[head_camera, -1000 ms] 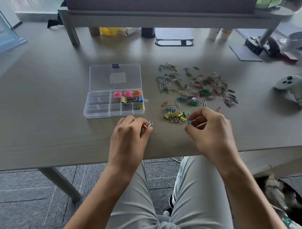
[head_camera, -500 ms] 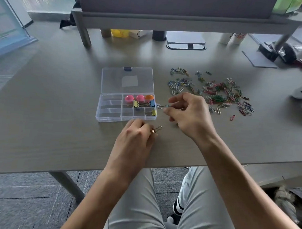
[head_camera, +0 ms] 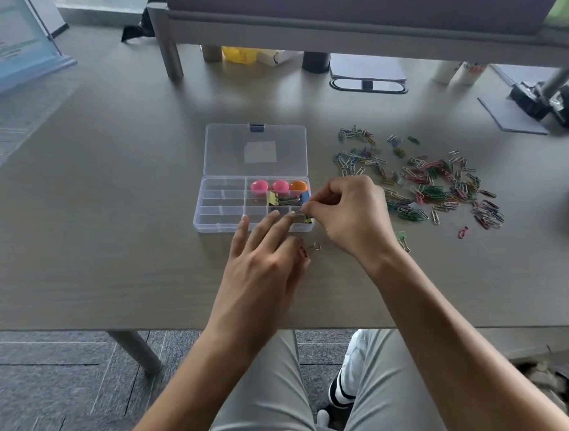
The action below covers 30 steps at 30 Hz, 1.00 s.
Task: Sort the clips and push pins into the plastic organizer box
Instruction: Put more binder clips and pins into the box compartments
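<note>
Grey desk (head_camera: 115,209): right hand (head_camera: 351,214) pinching clip (head_camera: 298,212) over organizer box (head_camera: 225,206).

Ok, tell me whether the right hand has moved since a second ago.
Yes. The right hand went left, from beside the paper clips to the organizer box.

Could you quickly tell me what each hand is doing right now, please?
Left hand: fingers extended, pinching a binder clip.
Right hand: pinching a small clip over the organizer box.
</note>
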Available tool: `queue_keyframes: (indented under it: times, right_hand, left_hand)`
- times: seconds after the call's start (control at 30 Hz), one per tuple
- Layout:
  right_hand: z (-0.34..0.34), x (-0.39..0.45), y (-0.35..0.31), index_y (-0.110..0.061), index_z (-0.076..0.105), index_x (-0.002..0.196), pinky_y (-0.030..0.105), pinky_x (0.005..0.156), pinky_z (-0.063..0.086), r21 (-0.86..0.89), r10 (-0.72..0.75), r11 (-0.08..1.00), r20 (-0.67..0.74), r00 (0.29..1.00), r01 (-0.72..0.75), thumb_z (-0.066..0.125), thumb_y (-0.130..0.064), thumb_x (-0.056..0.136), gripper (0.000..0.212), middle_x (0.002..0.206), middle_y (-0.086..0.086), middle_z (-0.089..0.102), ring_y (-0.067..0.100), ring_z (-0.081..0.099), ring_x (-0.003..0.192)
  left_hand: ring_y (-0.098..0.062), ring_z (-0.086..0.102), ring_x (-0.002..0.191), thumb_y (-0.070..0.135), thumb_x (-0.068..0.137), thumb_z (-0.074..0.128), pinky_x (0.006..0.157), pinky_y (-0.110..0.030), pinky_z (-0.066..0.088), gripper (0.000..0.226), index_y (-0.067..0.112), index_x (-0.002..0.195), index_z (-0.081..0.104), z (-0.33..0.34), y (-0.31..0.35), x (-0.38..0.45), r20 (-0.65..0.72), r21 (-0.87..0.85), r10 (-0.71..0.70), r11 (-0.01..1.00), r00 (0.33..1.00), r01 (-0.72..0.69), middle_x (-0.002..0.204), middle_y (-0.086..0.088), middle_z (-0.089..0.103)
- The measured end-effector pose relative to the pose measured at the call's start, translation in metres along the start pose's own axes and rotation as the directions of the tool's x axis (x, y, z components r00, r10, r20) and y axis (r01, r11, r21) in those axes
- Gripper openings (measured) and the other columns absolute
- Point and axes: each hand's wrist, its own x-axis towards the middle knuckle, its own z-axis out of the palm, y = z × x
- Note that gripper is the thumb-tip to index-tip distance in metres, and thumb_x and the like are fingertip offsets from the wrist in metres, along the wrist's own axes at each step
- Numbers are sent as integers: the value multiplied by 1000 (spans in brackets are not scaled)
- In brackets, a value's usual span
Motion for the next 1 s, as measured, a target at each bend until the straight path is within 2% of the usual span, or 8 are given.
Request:
queue_keyframes:
  times: [0.27,0.47,0.7,0.8,0.9,1.0]
  right_hand:
    - [2,1,2,-27,75,68,35,60,59,-13,-38,999,5,999,38,86,-34,75,15,58,-11,68,9,65,59]
    - [3,0,5,-25,74,69,26,55,52,-15,-73,997,-2,997,73,88,-28,76,15,59,-11,67,5,62,57]
    - [5,-2,5,-27,70,72,34,61,55,-93,-121,989,-21,992,119,84,-33,78,16,65,-12,67,11,64,66]
    - [4,-5,7,-28,69,74,30,59,49,-126,-143,982,-39,989,137,82,-40,79,18,66,-13,65,10,61,68]
    - [4,-6,8,-27,68,75,25,55,39,-153,-148,978,-48,988,139,81,-43,80,21,67,-14,64,7,59,67]
    - [3,-6,7,-26,67,74,26,55,37,-141,-148,980,-53,988,140,78,-46,83,25,66,-13,63,10,60,67]
  left_hand:
    - [-21,36,146,31,101,52,121,-50,21,18,18,97,64,0,0,0,13,2,-7,1000,1000,7,151,-4,50]
    - [-20,35,147,34,101,48,122,-49,19,24,18,97,65,0,0,1,5,-7,-14,1000,1000,14,151,-5,49]
    - [-18,31,149,29,103,53,123,-47,19,17,17,99,65,-1,1,0,-1,-68,-18,998,1000,18,152,-5,48]
    - [-19,31,149,24,101,58,121,-46,23,15,13,101,67,-2,2,0,-52,-102,-27,995,998,21,150,-8,50]
    - [-22,34,147,20,100,60,119,-47,28,15,9,95,69,-2,4,-1,-100,-88,-29,996,995,20,145,-11,54]
    - [-26,49,130,17,97,62,106,-46,41,13,8,99,71,-3,5,-2,-144,-58,-56,997,988,48,128,-7,62]
